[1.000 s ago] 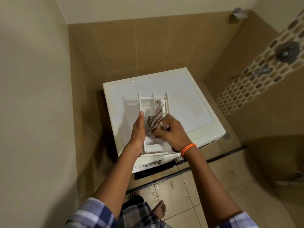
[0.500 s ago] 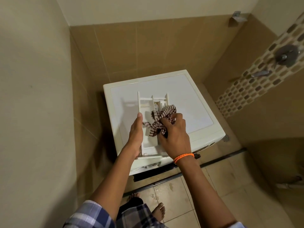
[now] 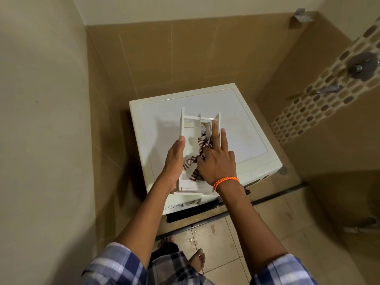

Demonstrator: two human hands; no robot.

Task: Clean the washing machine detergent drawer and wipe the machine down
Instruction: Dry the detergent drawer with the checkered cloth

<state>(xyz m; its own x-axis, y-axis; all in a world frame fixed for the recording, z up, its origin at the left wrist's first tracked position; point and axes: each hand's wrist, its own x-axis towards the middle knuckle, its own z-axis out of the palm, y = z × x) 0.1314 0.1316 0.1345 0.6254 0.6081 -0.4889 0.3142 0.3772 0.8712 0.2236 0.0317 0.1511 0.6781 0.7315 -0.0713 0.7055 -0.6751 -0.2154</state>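
A narrow tan-tiled bathroom corner, plain wall on the left and a mosaic strip with shower fittings on the right, holds a white washer [image 3: 242, 140] pushed against the back wall. The drawer [image 3: 190, 128], pulled out of the machine, lies flat on the washer's lid with its compartments facing up, probably set there so the lid serves as a work surface at a comfortable height. The left hand [image 3: 173, 161] lies along the drawer's left wall, fingers straight and together with the thumb side against the plastic; it looks placed to brace the drawer so it does not slide while the other hand scrubs. The right hand [image 3: 216, 161] sits over the drawer's right compartments with two fingers stretched forward toward the far end and the rest folded lower, pressing a striped cloth [image 3: 194, 162] down into the channel. Extended fingers suit the narrow slot, since a fist would not fit between the dividers. Part of the cloth trails back under the palm toward the drawer's front panel. An orange band [image 3: 225, 181] circles the right wrist. The empty slot shows dark at the washer's front, below the drawer, and wet spots mark the floor tiles near the bare feet. Wiping the machine itself appears yet to come.
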